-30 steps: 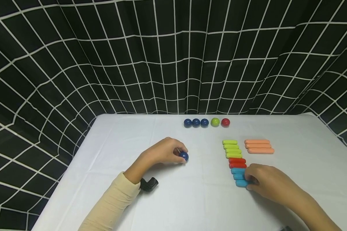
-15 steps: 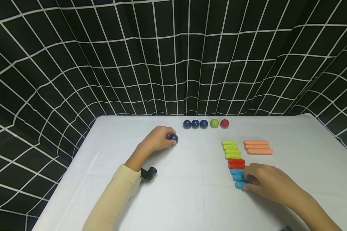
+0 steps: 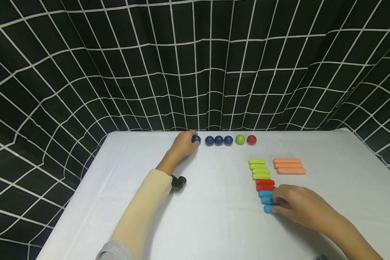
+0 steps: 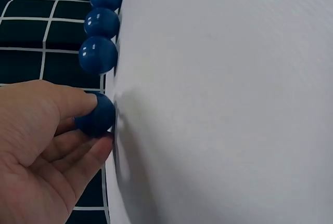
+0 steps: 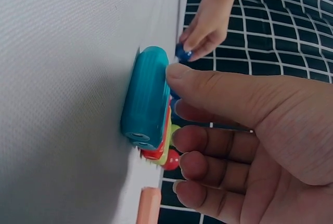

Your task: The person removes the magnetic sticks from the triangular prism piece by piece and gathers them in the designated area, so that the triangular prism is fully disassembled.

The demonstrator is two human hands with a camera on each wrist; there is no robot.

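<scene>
At the far side of the table my left hand (image 3: 184, 143) pinches a dark blue ball (image 4: 99, 117) between thumb and fingers. The ball is at the left end of a row, with a small gap before three more blue balls (image 3: 219, 140), then a green ball (image 3: 240, 139) and a red ball (image 3: 251, 139). My right hand (image 3: 300, 204) stays at the right ends of three blue sticks (image 5: 145, 96), its fingers loosely curled. In the right wrist view the thumb tip overlaps the edge of the nearest stick, and the other fingertips have nothing between them.
Beyond the blue sticks, two red sticks (image 3: 265, 185) and several yellow-green sticks (image 3: 259, 167) continue the column. Three orange sticks (image 3: 289, 166) lie to its right. A white cloth (image 3: 208, 227) covers the table, and a black curtain with white grid lines (image 3: 201, 65) hangs behind.
My left hand has carried the blue ball away from me to the left end of the ball row. The right hand has stayed nearly still by the blue sticks.
</scene>
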